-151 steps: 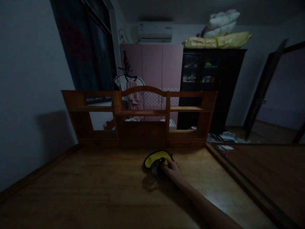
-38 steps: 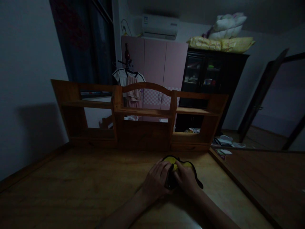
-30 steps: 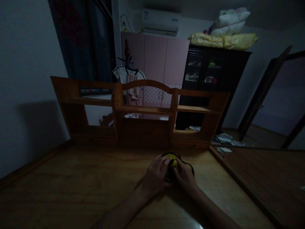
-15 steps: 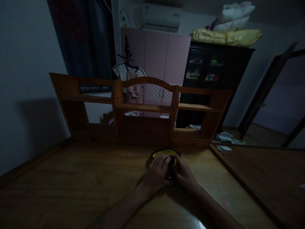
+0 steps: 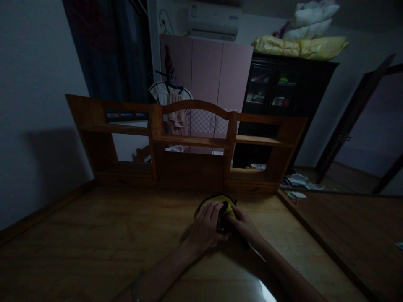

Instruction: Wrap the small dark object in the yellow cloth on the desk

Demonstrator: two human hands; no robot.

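Observation:
A yellow cloth with a dark edge [image 5: 217,201] lies bunched on the wooden desk top [image 5: 103,239], close to the foot of the shelf unit. Both hands rest on it side by side. My left hand [image 5: 204,226] presses down on its left part with fingers curled over the fabric. My right hand [image 5: 244,223] grips the right part, thumb against a dark fold [image 5: 223,218] between the two hands. Most of the cloth is hidden under the hands.
A wooden shelf unit [image 5: 189,144] stands along the back of the desk. A raised rim [image 5: 317,235] runs down the desk's right edge. Behind are a pink wardrobe [image 5: 204,84], a dark cabinet [image 5: 283,100] topped with bedding, and clothes on a hanger [image 5: 171,102]. The room is dim.
Five seconds ago only my right hand was on the cloth; now both hands hold it. Over the last second they slid it slightly left and away, toward the shelf.

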